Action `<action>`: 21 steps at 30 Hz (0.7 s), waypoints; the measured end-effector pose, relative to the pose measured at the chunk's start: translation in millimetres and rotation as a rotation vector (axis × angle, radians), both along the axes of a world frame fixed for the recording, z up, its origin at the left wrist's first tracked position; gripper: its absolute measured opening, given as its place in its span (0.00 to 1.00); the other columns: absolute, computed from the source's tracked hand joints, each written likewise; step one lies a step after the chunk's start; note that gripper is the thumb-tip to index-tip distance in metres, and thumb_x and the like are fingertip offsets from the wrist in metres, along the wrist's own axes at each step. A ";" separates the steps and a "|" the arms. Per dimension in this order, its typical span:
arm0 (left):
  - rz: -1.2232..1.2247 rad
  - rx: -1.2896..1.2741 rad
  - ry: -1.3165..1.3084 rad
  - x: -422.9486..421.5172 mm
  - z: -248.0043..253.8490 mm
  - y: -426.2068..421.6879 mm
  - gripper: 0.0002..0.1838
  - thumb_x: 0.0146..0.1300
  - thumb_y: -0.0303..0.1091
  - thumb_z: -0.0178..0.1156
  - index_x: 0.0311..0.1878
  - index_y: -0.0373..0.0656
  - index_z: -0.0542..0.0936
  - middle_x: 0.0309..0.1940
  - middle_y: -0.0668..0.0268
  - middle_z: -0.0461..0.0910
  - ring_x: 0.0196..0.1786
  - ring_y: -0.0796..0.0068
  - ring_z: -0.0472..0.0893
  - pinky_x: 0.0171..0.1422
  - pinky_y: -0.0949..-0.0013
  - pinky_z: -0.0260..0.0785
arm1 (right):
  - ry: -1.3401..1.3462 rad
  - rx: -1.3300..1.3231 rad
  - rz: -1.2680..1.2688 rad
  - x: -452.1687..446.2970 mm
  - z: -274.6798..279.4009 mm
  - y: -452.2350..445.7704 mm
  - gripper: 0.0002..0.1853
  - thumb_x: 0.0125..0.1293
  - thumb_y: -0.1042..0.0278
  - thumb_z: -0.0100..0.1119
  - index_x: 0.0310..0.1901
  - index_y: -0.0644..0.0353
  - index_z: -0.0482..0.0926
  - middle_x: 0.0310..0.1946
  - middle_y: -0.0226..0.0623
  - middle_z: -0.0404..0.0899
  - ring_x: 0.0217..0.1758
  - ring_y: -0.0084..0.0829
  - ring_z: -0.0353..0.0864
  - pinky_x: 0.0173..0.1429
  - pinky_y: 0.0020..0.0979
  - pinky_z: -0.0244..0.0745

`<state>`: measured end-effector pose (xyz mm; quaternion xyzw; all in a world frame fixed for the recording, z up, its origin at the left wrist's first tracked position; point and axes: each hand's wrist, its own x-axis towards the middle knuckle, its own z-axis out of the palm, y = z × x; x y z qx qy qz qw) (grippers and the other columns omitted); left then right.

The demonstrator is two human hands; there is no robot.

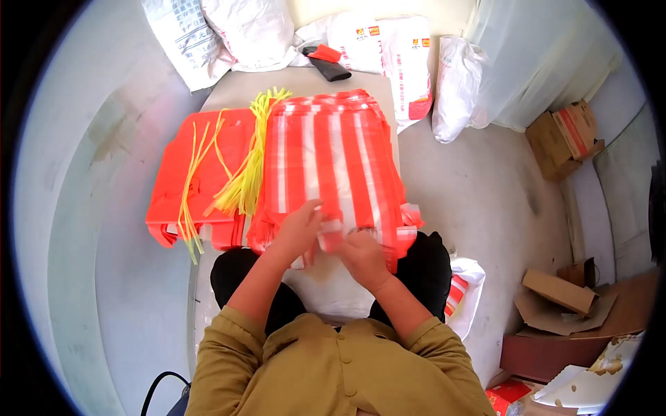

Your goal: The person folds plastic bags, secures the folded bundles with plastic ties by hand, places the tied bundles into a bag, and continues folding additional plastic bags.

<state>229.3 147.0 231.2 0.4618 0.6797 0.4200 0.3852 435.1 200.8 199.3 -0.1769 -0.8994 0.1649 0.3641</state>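
Note:
A thick stack of red-and-white striped plastic bags (pixel 341 149) lies on the table in front of me. At its near edge, a bunched, blurred end of a striped plastic bag (pixel 331 237) shows between my hands. My left hand (pixel 300 229) is closed on the left side of this end, fingers bent. Just to the right and nearer me, my right hand (pixel 364 258) is closed around the bag's other side; its fingertips are partly hidden. Yellow plastic strips (pixel 248 173) lie in a bundle along the stack's left side.
Left of the strips lies a pile of red plastic bags (pixel 170 170), with loose yellow strips across it. A black-and-red item (pixel 327 64) sits at the far table edge. White sacks (pixel 409 66) stand behind. Cardboard boxes (pixel 565 139) and an open white sack (pixel 470 288) are at right.

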 end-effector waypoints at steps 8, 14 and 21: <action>-0.151 0.455 0.727 8.1 2.9 -27.6 0.22 0.56 0.20 0.66 0.56 0.38 0.83 0.48 0.56 0.85 0.54 0.51 0.83 0.61 0.55 0.77 | 0.019 -0.081 0.003 -2.2 -5.8 3.1 0.06 0.56 0.73 0.72 0.36 0.54 0.85 0.32 0.35 0.78 0.38 0.41 0.79 0.40 0.43 0.72; -0.104 0.491 0.762 24.5 -7.9 -25.2 0.20 0.50 0.22 0.71 0.49 0.40 0.86 0.48 0.61 0.85 0.54 0.52 0.82 0.59 0.55 0.77 | 0.023 -0.180 -0.022 -3.3 8.9 1.9 0.06 0.62 0.70 0.73 0.39 0.56 0.86 0.34 0.37 0.79 0.40 0.44 0.80 0.44 0.44 0.74; -0.042 0.439 0.629 17.6 -24.3 -12.8 0.09 0.63 0.26 0.65 0.47 0.42 0.86 0.41 0.62 0.86 0.48 0.57 0.84 0.52 0.56 0.78 | 0.104 -0.158 -0.238 19.0 -1.1 25.8 0.08 0.70 0.73 0.64 0.49 0.61 0.84 0.44 0.38 0.82 0.46 0.36 0.82 0.52 0.38 0.79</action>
